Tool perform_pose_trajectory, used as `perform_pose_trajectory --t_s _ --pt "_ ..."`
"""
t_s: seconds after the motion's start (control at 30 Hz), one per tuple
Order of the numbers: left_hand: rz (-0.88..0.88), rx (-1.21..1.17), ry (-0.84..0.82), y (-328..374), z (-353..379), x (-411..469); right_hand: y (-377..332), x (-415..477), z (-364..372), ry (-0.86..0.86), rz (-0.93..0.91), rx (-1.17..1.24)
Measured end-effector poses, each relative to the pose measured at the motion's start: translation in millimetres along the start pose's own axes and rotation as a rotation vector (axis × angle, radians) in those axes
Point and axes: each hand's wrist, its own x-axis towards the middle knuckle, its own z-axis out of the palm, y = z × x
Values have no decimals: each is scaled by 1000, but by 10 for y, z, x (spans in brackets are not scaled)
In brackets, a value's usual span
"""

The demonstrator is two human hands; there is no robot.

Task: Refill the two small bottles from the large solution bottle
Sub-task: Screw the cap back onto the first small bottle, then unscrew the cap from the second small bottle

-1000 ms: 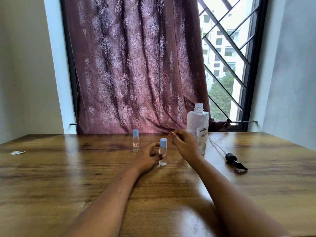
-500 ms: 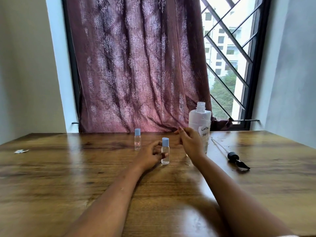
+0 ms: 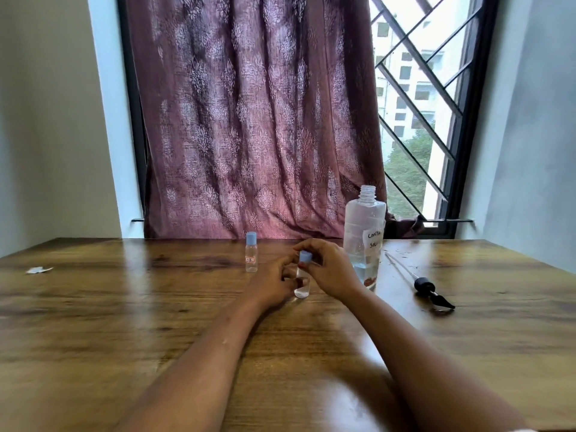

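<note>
One bench (image 3: 124, 322) carries everything. Uncapped, the large solution bottle (image 3: 363, 232) stands just behind the right grip (image 3: 332, 272). Beside it, the left grip (image 3: 274, 282) curls round the nearer small bottle (image 3: 301, 289), steadying it upright; the farther small bottle (image 3: 251, 257) stands capped, apart to its left. The right grip pinches the nearer one's blue cap (image 3: 304, 256). Uncapping seems in hand; next, a twist and lift off.

One head-worn view looks forward and slightly down across the table (image 3: 124, 322), hands (image 3: 314, 272) near, toward the curtained window (image 3: 414, 120).
</note>
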Motion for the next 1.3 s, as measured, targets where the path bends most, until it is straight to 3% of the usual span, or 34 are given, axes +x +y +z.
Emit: perform_pose_trajectory --t_s 0.43,0.63,0.8,1.07,1.3 --pt "-23 43 60 17 7 -26 -144 -98 25 139 95 96" --pt "-25 91 68 -78 -47 -19 -92 -179 125 -91 216 54" --pt "-46 113 30 -104 -94 9 7 -142 189 -95 222 -85" --pt "-191 373 414 -340 -233 107 196 172 330 -74 288 -198" --pt "-345 308 489 -501 -355 198 296 517 573 -81 317 -203"
